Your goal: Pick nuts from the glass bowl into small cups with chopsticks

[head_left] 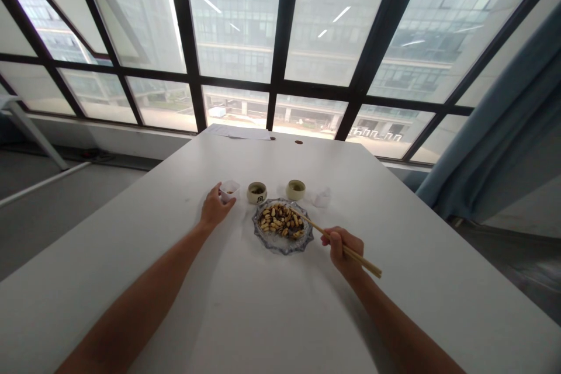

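My right hand grips a pair of wooden chopsticks, their tips reaching into the food on a scalloped glass plate. On that plate lies a heap of pale peanuts mixed with darker, thin pieces that I cannot make out. My left hand has its fingers and thumb around a small white plastic cup, which stands on the table with a little something inside. Behind the plate sit two greenish teacups: one has a dark mark and dark contents, the other stands to its right.
A crumpled clear plastic piece lies right of the teacups on the white table. Sheets of paper rest at the far edge near two dark round spots. Windows rise beyond, and a blue curtain hangs at right.
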Demonstrator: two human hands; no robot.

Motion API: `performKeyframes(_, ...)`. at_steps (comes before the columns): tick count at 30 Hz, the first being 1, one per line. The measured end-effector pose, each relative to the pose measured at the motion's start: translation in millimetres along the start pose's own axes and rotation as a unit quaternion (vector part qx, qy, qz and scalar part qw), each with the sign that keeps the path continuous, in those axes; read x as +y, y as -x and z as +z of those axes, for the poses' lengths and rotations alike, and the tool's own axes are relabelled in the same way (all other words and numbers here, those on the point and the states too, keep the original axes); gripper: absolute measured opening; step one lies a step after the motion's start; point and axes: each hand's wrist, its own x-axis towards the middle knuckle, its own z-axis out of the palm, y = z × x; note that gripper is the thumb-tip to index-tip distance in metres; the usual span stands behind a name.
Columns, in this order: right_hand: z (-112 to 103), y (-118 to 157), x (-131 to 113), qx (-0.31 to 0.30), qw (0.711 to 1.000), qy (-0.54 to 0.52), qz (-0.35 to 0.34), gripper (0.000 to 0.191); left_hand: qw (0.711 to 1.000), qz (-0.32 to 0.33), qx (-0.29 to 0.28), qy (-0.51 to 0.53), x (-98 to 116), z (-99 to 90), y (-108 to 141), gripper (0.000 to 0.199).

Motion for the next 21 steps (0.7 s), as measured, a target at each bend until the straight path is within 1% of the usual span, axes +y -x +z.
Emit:
performKeyframes(2, -2.1, 0.4, 1.9, -0.018, 0.999, 0.022, -0.034, 0.051, 1.0, -0.006, 0.003, -0.006, 0.3, 0.2, 0.2, 0.077)
performKeyframes(5, -1.4, 0.7, 6.0, -0.005, 0.999, 0.012, -0.053, 0.048, 1.0, -0.004, 0.003, -0.015, -0.9, 0.9, 1.0, 0.084)
performKeyframes(7, 0.5, 0.7, 8.1, 0.017, 0.999, -0.012, -0.046, 0.045, 1.0, 0.005, -0.001, -0.023, -1.7, 1.4, 1.8, 0.089)
performKeyframes(9, 2.3, -0.1, 8.7, 0.04, 0.998, -0.039, -0.025, 0.043, 0.999, 0.015, 0.0, -0.031, -0.4, 0.9, 2.7, 0.093)
performKeyframes(11, 3.3, -2.4, 7.2, 0.058, 0.996, -0.066, 0.008, 0.043, 0.998, 0.032, 0.021, -0.039, 5.2, -1.7, 3.9, 0.092)
performKeyframes(14, 4.2, -8.9, 2.5, 0.071, 0.988, -0.12, 0.064, 0.047, 0.992, 0.092, 0.068, -0.056, 23.3, -9.5, 7.0, 0.083)
performKeyframes(16, 5.2, -15.0, -0.2, 0.076, 0.979, -0.159, 0.098, 0.05, 0.985, 0.142, 0.072, -0.062, 39.3, -14.5, 10.1, 0.071)
performKeyframes(19, 6.8, -25.9, -0.7, 0.096, 0.966, -0.194, 0.143, 0.052, 0.979, 0.192, 0.031, -0.066, 63.3, -15.6, 13.4, 0.054)
performKeyframes(21, 7.0, -33.9, 1.9, 0.109, 0.959, -0.203, 0.168, 0.055, 0.978, 0.201, -0.003, -0.062, 78.6, -9.7, 11.8, 0.048)
